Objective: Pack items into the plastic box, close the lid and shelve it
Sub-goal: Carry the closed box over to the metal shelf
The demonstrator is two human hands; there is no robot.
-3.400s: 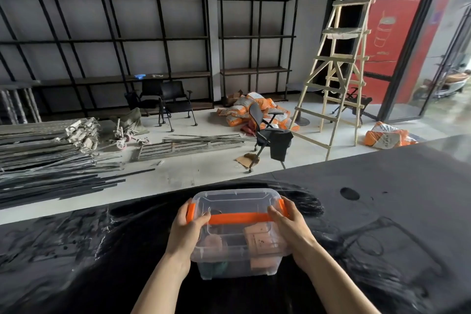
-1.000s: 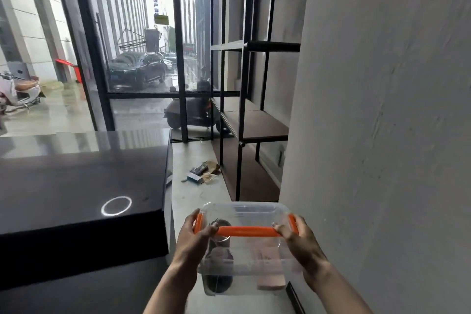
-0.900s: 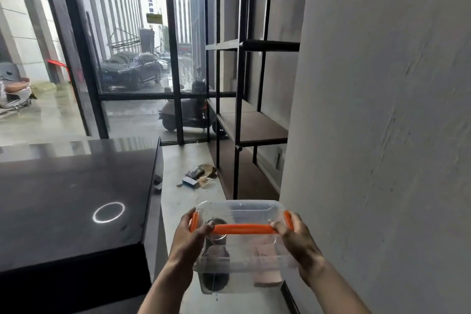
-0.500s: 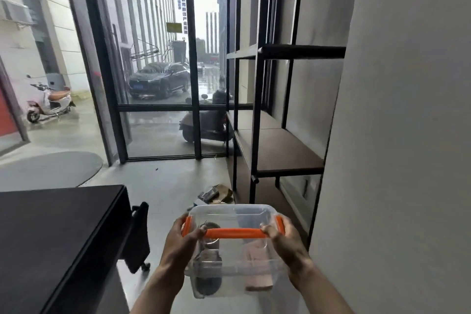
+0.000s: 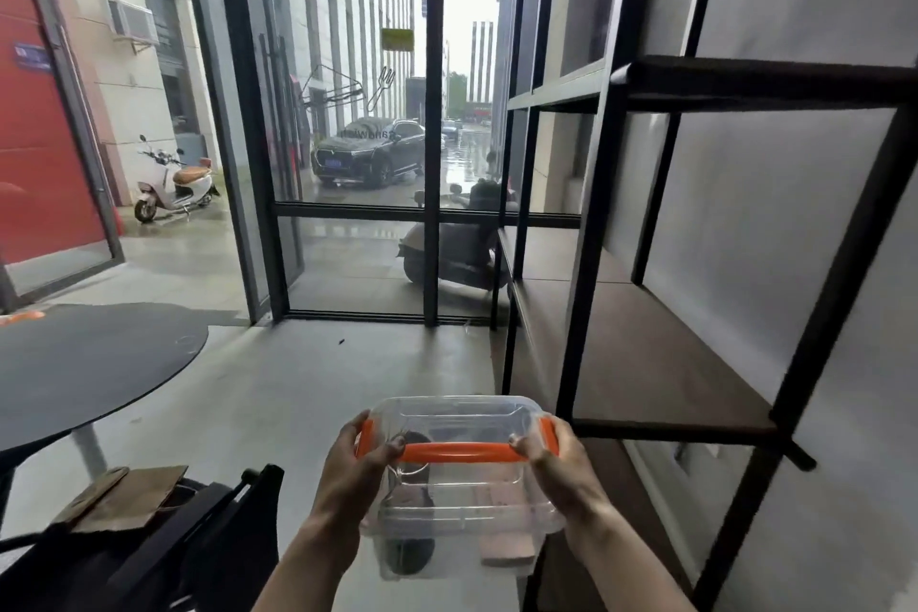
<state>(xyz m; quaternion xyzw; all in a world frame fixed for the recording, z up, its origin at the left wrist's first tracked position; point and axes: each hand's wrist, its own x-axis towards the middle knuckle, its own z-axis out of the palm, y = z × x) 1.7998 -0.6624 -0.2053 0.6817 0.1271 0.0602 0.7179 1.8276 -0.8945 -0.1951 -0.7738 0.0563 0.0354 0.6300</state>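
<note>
Head view: the clear plastic box is carried in the air in front of the person, with its lid shut and 1 orange handle lying across the top. The left hand grips the box's left end, fingers curled tight over the lid edge and touching the left end of the handle, beside the orange latch. The right hand grips the right end the same way, its fingers wrapped onto the handle's right end, next to the other orange latch. Both hands are closed on the box.

Between the 2 sets of fingers, through the clear walls, a dark rounded item sits below the left fingers and a pale pinkish block below the right fingers; what they are cannot be told.

To the right of the right fingers stands a black metal shelf rack with a brown shelf board, near the box but apart from it. Left of the left fingers are a dark round desk and a black chair. Ahead, beyond the fingers, grey floor runs to a glass wall.
</note>
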